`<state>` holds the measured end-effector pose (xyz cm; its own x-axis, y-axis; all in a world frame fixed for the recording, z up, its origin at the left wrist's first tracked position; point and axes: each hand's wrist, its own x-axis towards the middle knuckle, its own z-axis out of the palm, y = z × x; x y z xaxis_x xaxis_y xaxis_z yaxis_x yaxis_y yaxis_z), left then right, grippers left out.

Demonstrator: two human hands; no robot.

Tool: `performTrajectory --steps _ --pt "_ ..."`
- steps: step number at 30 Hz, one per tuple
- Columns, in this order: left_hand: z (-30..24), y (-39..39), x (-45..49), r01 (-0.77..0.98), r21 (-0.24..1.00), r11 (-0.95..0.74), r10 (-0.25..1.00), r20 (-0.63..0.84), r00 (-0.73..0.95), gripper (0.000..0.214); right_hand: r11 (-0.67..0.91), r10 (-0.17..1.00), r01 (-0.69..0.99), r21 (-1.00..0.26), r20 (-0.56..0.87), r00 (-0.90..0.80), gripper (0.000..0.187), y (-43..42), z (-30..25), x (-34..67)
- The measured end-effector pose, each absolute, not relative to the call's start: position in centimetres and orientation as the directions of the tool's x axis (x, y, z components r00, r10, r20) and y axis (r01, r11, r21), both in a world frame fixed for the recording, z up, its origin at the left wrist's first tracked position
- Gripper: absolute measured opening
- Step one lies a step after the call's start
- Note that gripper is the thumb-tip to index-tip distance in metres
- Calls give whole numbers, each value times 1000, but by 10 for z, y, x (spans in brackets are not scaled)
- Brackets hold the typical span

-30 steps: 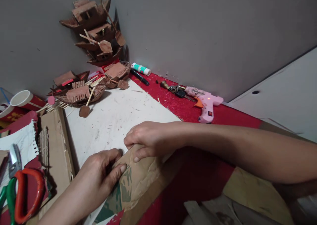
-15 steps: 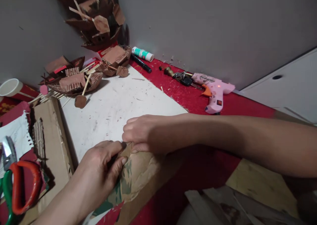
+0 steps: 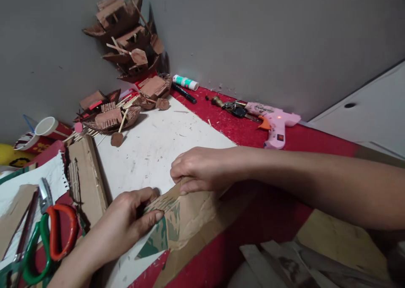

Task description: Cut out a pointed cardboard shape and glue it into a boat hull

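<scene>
A brown piece of cardboard (image 3: pixel 196 214) with green printed patches lies under both hands, at the front of the white board (image 3: pixel 142 161). My left hand (image 3: pixel 136 214) pinches its left edge between thumb and fingers. Ridged, peeled corrugation shows in the strip between the two hands. Farther along the upper edge, my right hand (image 3: pixel 198 169) is closed on the cardboard, thumb on the near side and fingers curled over. The fingertips of the right hand are partly hidden.
Scissors (image 3: pixel 52 237) with red and green handles lie at left beside a cardboard strip (image 3: pixel 91 174). Small cardboard boats (image 3: pixel 110 119) stand at the back left. A pink glue gun (image 3: pixel 275 123), a black marker (image 3: pixel 185 93) and a glue stick (image 3: pixel 186 82) rest on the red surface.
My hands have moved apart along the cardboard's edge, baring a ridged strip between them. The whole view has shifted, so more of the left side of the table shows.
</scene>
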<state>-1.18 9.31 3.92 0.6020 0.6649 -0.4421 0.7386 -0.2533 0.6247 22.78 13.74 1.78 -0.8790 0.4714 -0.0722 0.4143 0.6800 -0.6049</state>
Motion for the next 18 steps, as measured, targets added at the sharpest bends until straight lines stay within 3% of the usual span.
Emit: performTrajectory --steps 5,9,12,15,18 --pt "34 88 -6 710 672 -211 692 -410 594 25 719 420 346 -602 -20 -907 16 133 9 217" --pt "36 85 -2 722 625 -297 699 -372 610 19 743 406 325 -585 9 -914 13 130 5 213" --pt "34 80 3 721 536 -439 702 -296 648 16 789 400 331 -518 23 -916 10 124 4 209" --pt "29 71 7 719 369 -589 707 -195 680 18 836 392 334 -435 47 -919 16 117 4 206" --pt "27 67 5 714 277 -643 703 -158 694 22 831 388 339 -441 23 -921 18 118 7 210"
